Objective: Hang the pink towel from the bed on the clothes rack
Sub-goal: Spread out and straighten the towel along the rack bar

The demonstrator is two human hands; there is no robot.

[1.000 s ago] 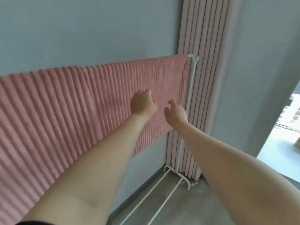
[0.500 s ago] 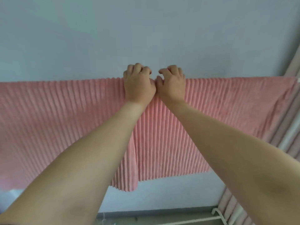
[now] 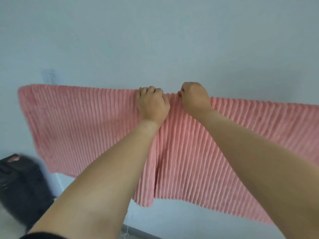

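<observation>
The pink ribbed towel (image 3: 82, 125) hangs spread wide over the top bar of the clothes rack, which the cloth hides. It spans from the left side of the view past the right edge. My left hand (image 3: 152, 105) grips the towel's top fold near the middle, fingers curled over it. My right hand (image 3: 194, 97) grips the same fold just to the right, pinching bunched cloth between the two hands. A vertical crease runs down the towel below my left wrist.
A plain grey-blue wall (image 3: 155, 40) stands right behind the towel. A black bag or case (image 3: 19, 185) sits low at the left. A strip of grey floor (image 3: 141, 234) shows along the bottom, below the towel's hem.
Both hands rose from the towel's right end to its top fold and closed on it. The view swung left, so the curtain and rack post are gone and the towel's left end shows.
</observation>
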